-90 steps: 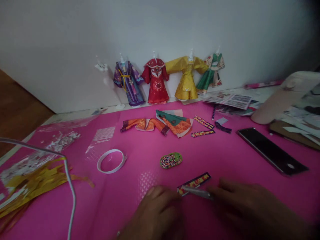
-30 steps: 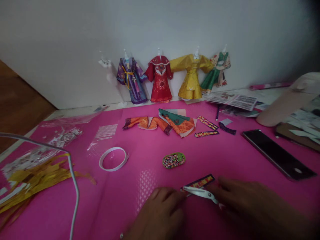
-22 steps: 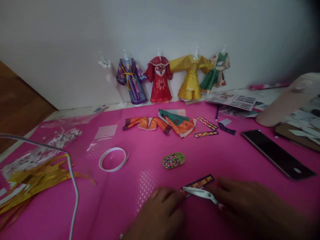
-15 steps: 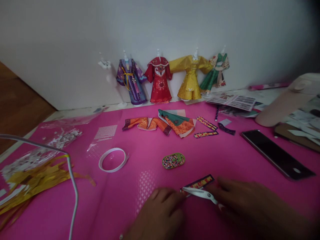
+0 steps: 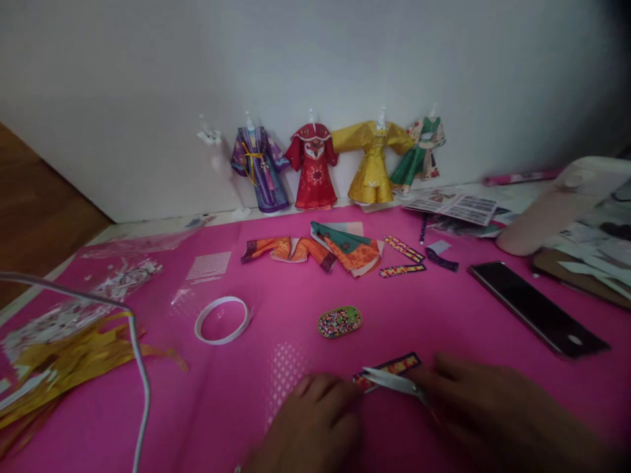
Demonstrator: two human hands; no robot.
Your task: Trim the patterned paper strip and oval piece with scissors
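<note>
My right hand [image 5: 480, 401] is closed around the handles of small scissors [image 5: 392, 380], whose pale blades point left. The blades lie over a patterned strip [image 5: 407, 362] with yellow and red print and a dark border. At the strip's left end my left hand [image 5: 315, 417] is closed, with curled fingers pinching that end; the fingertips are partly hidden. Just beyond the hands lies an oval tin of mixed coloured beads [image 5: 340, 322]. Two similar strips [image 5: 403, 248] rest farther back, beside small orange and green garment pieces [image 5: 348, 246].
Several small mannequins wear costumes, among them a red dress [image 5: 315, 174], along the wall. White tape ring [image 5: 198, 322], yellow ribbon pile [image 5: 73, 351] and grey cable [image 5: 142, 381] lie left. A phone [image 5: 537, 309] and a pale bottle [image 5: 547, 210] are right.
The view has tilted slightly, so the back objects appear lower. Both hands and the scissors stay nearly in place at the strip.
</note>
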